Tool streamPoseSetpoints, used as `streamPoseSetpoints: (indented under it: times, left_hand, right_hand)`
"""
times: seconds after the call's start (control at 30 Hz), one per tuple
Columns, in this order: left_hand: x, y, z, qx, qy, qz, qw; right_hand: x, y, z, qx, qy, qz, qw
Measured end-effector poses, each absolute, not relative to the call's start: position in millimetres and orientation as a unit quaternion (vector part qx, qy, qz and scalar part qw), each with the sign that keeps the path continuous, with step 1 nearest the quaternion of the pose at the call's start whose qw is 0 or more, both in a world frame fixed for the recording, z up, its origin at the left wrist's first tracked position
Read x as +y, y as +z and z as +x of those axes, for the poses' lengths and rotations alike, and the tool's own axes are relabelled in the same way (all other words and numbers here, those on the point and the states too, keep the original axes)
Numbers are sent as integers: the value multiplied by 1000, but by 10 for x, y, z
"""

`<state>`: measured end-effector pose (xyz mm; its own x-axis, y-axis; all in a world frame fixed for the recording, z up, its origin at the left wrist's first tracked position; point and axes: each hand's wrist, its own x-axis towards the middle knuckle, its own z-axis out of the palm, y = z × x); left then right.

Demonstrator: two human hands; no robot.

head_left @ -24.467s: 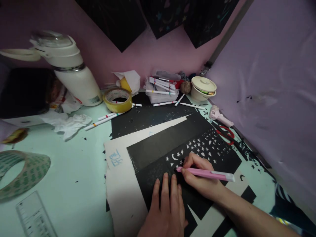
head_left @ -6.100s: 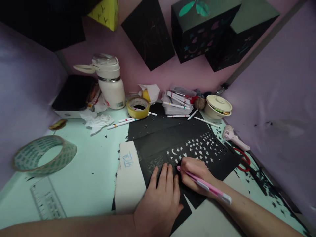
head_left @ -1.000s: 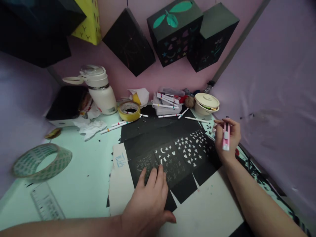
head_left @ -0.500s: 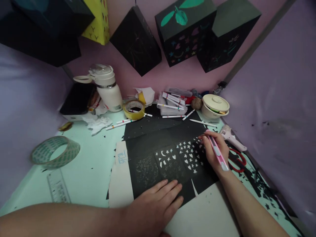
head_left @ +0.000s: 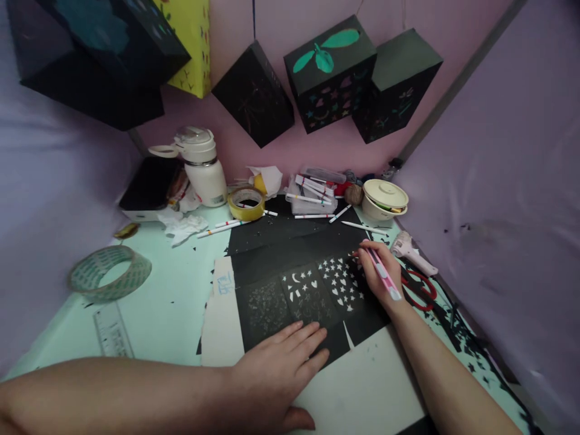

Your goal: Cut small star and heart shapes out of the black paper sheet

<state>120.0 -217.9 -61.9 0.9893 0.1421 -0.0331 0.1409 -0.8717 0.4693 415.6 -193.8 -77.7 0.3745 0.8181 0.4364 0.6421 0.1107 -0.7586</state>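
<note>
Head view: black paper (head_left: 308, 296) laid over white card (head_left: 357, 386) at middle of table (head_left: 163, 326), beneath both hands. Paper pierced with stars, hearts and moon across middle and right panels; left panel covered with pale marks. Pink cutter (head_left: 383, 272) grasped in right hand (head_left: 372, 281), held at paper's right part; blade tip not made out. Left hand (head_left: 283, 362) laid flat, released, fingers rested on paper's near side. Red-handled scissors (head_left: 432, 296) placed just right of right hand, near glue gun (head_left: 414, 252).
</note>
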Motion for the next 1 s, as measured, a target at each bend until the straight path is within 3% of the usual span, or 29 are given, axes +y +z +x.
streamPoseSetpoints:
  times: [0.73,1.0]
  left_hand:
    - [-2157,-627,1190,81,2,952,296]
    - [-2165,-624,1216,85,8,959,272]
  right_hand:
    - [-1922,-768,4165,-536,82,-669,509]
    - [-1937,-722,4141,-513,106,-674,521]
